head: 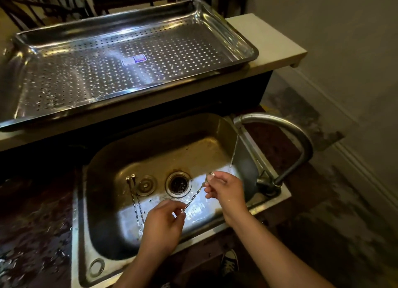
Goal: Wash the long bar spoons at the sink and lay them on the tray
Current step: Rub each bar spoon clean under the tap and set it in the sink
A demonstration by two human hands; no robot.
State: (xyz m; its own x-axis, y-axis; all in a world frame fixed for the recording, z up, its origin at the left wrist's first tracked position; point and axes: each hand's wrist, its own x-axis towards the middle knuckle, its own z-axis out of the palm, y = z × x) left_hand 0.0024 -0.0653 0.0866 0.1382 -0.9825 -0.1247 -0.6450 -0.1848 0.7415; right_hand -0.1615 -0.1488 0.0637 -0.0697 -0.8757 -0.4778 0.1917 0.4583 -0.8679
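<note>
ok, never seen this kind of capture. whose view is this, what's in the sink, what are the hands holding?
There is no robot here: a person wears one wide-angle camera on the head, and it looks forward and down at their own bare hands. That is the only view.

The left hand and the right hand each pinch one end of a long twisted bar spoon, holding it across the steel sink above the drain. A thin stream runs from the tap and falls just beyond the right hand. More bar spoons lie in the basin to the left, beside the loose drain plug.

Behind the sink, on a raised ledge, sits the perforated metal tray. No spoon lies on it yet.
</note>
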